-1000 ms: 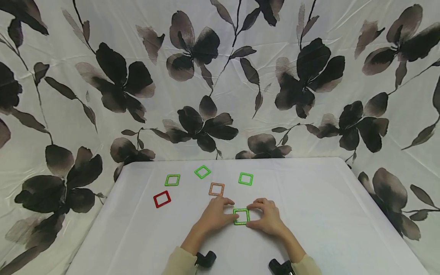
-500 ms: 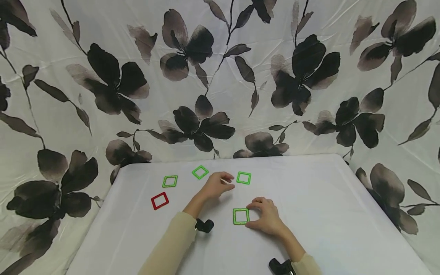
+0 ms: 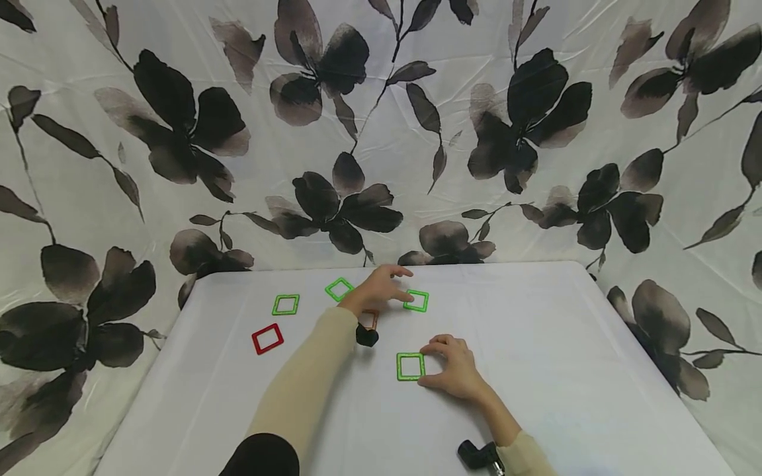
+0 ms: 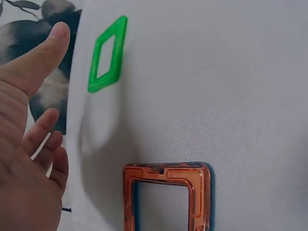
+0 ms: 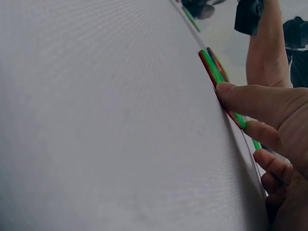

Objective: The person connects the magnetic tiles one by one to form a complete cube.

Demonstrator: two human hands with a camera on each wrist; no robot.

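From my head, my left hand (image 3: 378,287) has reached farther across the table (image 3: 536,370) toward the far green square (image 3: 426,302), so I'm probably fetching it, while my right hand (image 3: 452,367) stays pinched on the near green square (image 3: 399,367). At my left wrist, thumb and fingers stand apart, holding nothing, the orange square (image 4: 198,202) lying near. At my right wrist, thumb and finger clamp the near green square's edge

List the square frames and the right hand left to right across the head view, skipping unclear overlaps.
Red frame, leftmost green frame, diamond-angled green frame, orange frame, gripped green frame, right hand.
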